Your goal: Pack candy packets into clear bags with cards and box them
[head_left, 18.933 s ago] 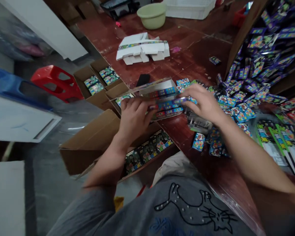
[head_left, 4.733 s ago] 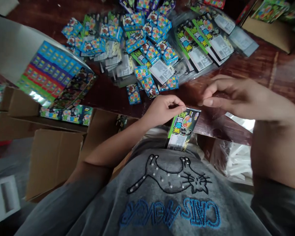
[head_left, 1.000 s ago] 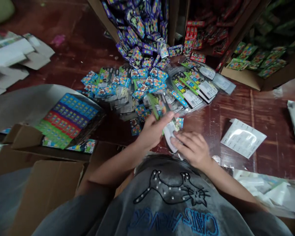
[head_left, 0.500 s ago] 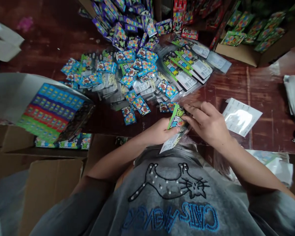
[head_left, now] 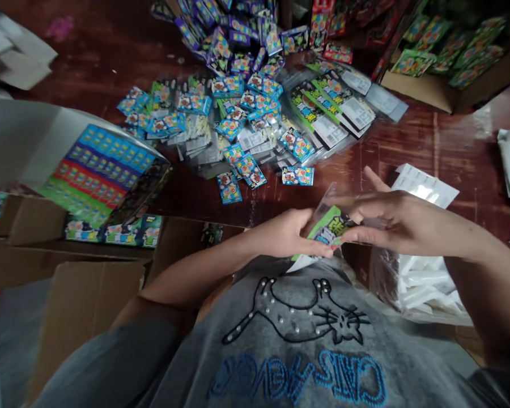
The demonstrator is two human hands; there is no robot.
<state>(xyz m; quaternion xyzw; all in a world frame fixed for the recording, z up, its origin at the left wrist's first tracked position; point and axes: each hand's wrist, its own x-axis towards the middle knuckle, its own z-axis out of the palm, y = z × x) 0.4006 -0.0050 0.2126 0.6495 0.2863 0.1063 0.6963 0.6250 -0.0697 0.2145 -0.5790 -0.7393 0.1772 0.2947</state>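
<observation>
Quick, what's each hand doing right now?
Left hand: closed, pinching the green printed packet.
Right hand: closed on the same packet's other end.

Card: green with black print, white lower end. Table: dark red-brown wood. Small packs: blue and purple, multicoloured figures. Display box: blue, red and green bands. Shirt: grey, blue lettering.

Small blue packs litter the red-brown table beside purple ones, a striped display box sits left, and what look like cardboard cartons stand below.
</observation>
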